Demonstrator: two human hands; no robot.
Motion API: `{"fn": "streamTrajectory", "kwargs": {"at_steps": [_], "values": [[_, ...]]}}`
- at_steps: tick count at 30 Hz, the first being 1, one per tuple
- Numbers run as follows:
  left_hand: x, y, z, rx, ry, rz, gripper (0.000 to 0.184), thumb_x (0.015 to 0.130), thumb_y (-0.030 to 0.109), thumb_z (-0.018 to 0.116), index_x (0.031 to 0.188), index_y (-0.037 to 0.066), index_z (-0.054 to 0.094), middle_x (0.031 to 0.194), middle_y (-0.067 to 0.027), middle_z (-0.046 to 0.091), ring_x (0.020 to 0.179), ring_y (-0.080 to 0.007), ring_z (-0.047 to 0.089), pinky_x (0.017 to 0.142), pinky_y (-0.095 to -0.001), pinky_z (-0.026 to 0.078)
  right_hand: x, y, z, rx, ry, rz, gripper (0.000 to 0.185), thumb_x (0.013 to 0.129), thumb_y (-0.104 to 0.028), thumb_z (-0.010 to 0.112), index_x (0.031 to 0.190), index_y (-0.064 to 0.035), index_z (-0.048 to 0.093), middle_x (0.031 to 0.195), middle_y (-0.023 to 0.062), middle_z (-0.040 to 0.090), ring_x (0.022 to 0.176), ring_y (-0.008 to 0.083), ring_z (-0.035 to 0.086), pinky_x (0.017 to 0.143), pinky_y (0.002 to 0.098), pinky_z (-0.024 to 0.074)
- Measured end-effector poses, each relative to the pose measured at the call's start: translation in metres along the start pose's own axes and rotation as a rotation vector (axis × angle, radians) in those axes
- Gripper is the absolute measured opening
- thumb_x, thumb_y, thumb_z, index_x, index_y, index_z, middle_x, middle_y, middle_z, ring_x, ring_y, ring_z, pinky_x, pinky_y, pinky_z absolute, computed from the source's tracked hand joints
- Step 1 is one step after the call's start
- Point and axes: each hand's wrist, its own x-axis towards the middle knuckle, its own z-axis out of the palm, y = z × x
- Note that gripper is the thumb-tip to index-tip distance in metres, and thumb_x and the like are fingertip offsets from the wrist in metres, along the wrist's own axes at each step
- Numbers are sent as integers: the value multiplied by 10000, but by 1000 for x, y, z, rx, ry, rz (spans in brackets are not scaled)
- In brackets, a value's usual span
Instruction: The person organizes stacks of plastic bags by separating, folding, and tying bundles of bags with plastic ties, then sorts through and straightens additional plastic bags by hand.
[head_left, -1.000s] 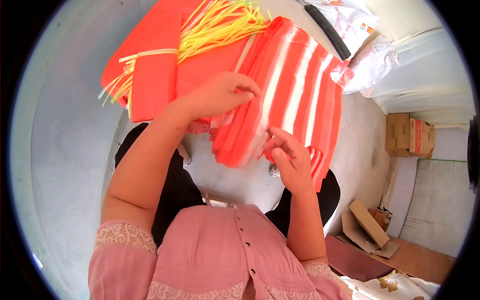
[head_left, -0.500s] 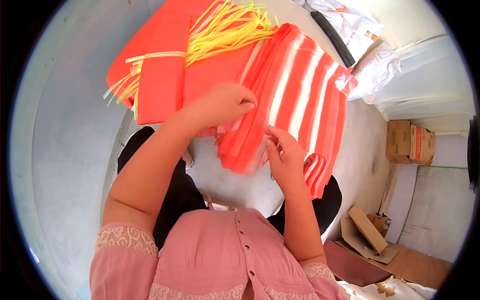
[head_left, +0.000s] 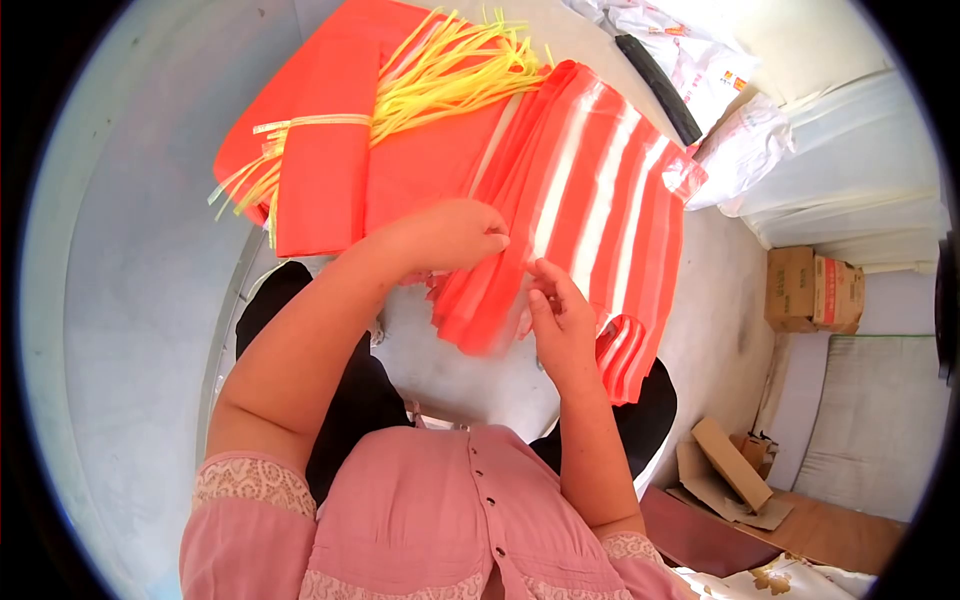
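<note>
Head camera view looks down on a layered stack of thin orange-and-white striped plastic sheets (head_left: 575, 220), set in front of the person between both bare hands, presumably so each can reach its near edge. What carries the stack is hidden beneath it. Its near right corner overlaps the black-trousered right knee (head_left: 657, 400), which may help steady it, though contact is unclear.

The left hand (head_left: 468, 236) bends over the stack's left edge, thumb drawn toward the forefinger; I cannot tell whether this grip pinches a layer. The right hand (head_left: 565, 318) is at the near edge, fingers loosely curled as if to manage loose film; whether its grip holds any is also unclear.

Beyond the left forearm lies a smooth orange-red folded sheet bundle (head_left: 322, 195), wrapped by a pale yellow flat band (head_left: 330, 120), likely to keep it folded. Loose bright-yellow narrow strips (head_left: 450, 85) spread across its right side, within reach of the left hand.
</note>
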Motion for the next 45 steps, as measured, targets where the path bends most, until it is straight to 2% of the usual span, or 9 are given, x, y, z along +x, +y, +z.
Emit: {"fn": "streamTrajectory", "kwargs": {"at_steps": [4,7,10,13,19,25,28,34,45], "values": [[-5,9,-2,-149,-72,-101,355,1058,299,554,1284,49,667,846,-123,694,676,-216,656,575,-402,529,-1,14,-1,-85,31,-129,392,1045,-79,597,1430,-8,581,1249,115,672,1083,161,663,843,314,563],[-25,44,-16,-199,-92,-227,331,1059,297,554,1223,33,668,785,-88,649,611,-189,593,548,-369,494,-5,8,-2,-1,3,-19,376,1075,-14,517,1447,34,534,1329,141,633,978,162,660,776,304,573],[-18,36,-15,-273,-210,-235,386,1054,335,543,1363,113,609,652,5,484,505,-115,402,438,-333,321,-7,1,-2,91,-4,49,379,1080,-29,523,1454,31,530,1351,138,628,1073,179,652,820,315,576],[-22,43,-16,-223,-271,-246,295,1050,321,546,1238,120,652,621,10,483,496,-109,399,433,-326,312,-10,-10,-2,128,-2,70,376,1084,-42,528,1454,29,531,1349,133,632,1150,188,634,889,318,567],[-19,30,-8,-164,-408,-95,274,1042,306,545,922,72,619,608,-9,549,525,-126,504,494,-321,392,-12,3,-2,-65,27,-105,376,1070,-35,549,1443,14,552,1328,118,645,1151,177,634,967,318,539],[-23,30,-9,-131,-452,-37,397,1011,411,595,1018,26,688,652,-49,615,524,-150,536,497,-332,440,-23,-14,-1,-156,-26,-28,438,1021,-93,641,1444,-12,561,1314,104,637,1156,198,630,983,337,523],[-21,29,-8,-147,-466,-22,561,1038,559,529,985,25,694,645,-52,618,513,-152,526,497,-337,447,-30,-19,2,-281,-18,-223,562,983,-217,734,1463,-3,536,1312,149,634,1146,244,640,962,376,520],[-21,34,-9,-134,-519,-74,685,1081,657,382,929,51,662,589,-28,594,502,-126,521,531,-293,439,-30,-28,3,-189,-39,-124,837,945,-381,793,1559,38,407,1444,178,588,1233,260,609,962,371,504],[-25,38,-10,-157,-749,78,759,1050,729,366,915,38,649,663,-73,666,522,-141,579,522,-296,463,-33,-40,-1,-234,-31,-136,771,954,-418,778,1501,25,464,1363,190,610,1237,306,602,1015,413,497]]}}
